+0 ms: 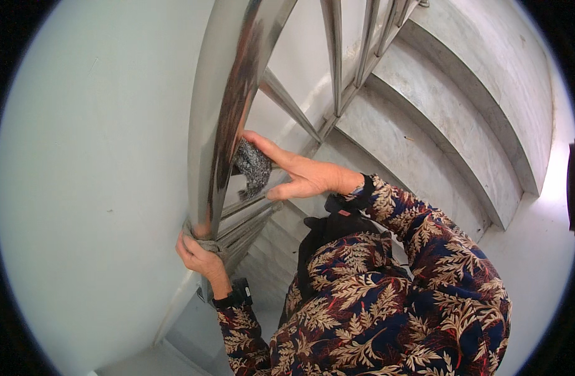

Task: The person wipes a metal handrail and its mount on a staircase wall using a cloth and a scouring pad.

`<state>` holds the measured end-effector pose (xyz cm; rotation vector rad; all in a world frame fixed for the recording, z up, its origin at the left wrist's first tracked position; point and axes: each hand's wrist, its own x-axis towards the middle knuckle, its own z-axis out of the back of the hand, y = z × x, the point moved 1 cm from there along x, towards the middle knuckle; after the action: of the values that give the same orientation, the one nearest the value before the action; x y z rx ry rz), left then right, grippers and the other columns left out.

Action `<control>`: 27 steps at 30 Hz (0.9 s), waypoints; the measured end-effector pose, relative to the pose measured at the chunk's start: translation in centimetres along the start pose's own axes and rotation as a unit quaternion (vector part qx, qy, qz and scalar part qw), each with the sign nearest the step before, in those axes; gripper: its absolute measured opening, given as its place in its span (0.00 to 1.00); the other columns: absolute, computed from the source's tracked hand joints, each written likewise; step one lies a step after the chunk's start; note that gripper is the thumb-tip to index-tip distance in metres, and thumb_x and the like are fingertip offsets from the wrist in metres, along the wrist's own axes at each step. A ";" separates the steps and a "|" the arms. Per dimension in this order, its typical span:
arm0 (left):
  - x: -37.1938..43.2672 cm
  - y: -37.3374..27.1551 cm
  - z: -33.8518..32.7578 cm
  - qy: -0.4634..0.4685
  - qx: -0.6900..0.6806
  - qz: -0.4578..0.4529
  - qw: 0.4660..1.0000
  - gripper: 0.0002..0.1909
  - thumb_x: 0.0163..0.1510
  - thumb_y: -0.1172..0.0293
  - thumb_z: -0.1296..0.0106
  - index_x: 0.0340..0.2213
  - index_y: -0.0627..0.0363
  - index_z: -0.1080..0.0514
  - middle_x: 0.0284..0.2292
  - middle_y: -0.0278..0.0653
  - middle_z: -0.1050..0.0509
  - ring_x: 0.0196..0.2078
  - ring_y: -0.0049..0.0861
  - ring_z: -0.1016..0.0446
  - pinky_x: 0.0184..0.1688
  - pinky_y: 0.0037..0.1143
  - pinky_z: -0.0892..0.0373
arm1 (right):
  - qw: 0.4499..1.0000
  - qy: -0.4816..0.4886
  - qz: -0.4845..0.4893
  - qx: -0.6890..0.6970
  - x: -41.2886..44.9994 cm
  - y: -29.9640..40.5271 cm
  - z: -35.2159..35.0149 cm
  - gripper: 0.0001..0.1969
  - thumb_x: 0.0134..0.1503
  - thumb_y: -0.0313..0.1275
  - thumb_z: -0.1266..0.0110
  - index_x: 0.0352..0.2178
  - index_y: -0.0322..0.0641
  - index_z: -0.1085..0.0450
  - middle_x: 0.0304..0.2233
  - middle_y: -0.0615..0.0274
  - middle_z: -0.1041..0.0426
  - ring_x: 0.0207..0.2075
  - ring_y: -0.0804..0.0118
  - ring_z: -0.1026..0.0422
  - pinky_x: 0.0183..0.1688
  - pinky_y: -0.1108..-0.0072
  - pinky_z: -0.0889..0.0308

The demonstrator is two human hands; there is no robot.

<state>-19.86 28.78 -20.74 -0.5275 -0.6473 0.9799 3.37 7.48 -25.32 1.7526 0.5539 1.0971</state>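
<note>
A wide polished metal handrail (200, 117) runs from the top of the view down to my left hand. My left hand (200, 258) wraps a grey-brown cloth (217, 247) around the rail's lower part. Higher up, my right hand (301, 174) holds a dark grey, fibrous scouring pad (253, 164), which looks like steel wool. The pad lies at the rail's right side, between my thumb and fingers. Whether it presses on the metal is hard to tell. Brown and dark reflections streak the rail above my hands.
Metal balusters (333, 56) slant from the rail to a lower bar beside the stairs. Grey-white marble steps (409, 122) curve up at the right, with a small brown scrap (408, 138) on one. More steps descend below my hands. A pale wall (95, 164) fills the left.
</note>
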 end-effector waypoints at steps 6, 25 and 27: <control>0.4 0.5 0.0 -0.007 0.004 -0.013 1.000 0.25 0.63 0.56 0.58 0.47 0.70 0.31 0.43 0.47 0.26 0.44 0.33 0.29 0.48 0.30 0.33 | 0.982 -0.072 0.114 -0.133 1.5 0.2 -1.5 0.50 0.45 0.26 0.35 0.64 0.35 0.58 0.63 0.43 0.52 0.63 0.42 0.46 0.62 0.65 0.45; -0.1 -3.3 0.1 -0.007 0.030 -0.026 0.999 0.23 0.62 0.59 0.60 0.46 0.71 0.30 0.44 0.51 0.27 0.46 0.39 0.30 0.51 0.32 0.35 | 0.916 -0.153 -0.286 -0.237 -7.7 -18.5 -1.8 0.22 0.44 0.35 0.36 0.36 0.34 0.36 0.33 0.44 0.28 0.37 0.43 0.28 0.40 0.62 0.32; 0.1 -2.7 0.1 -0.011 0.035 -0.022 0.999 0.22 0.62 0.61 0.61 0.45 0.71 0.30 0.44 0.52 0.28 0.47 0.40 0.30 0.52 0.33 0.35 | 0.909 -0.141 -0.307 -0.243 -7.9 -18.1 -1.5 0.23 0.45 0.35 0.36 0.37 0.33 0.35 0.33 0.43 0.29 0.37 0.43 0.28 0.40 0.62 0.33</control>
<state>-18.31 27.64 -18.82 -0.4404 -0.6387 0.9645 0.05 10.13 -44.67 1.1456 0.5394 0.4650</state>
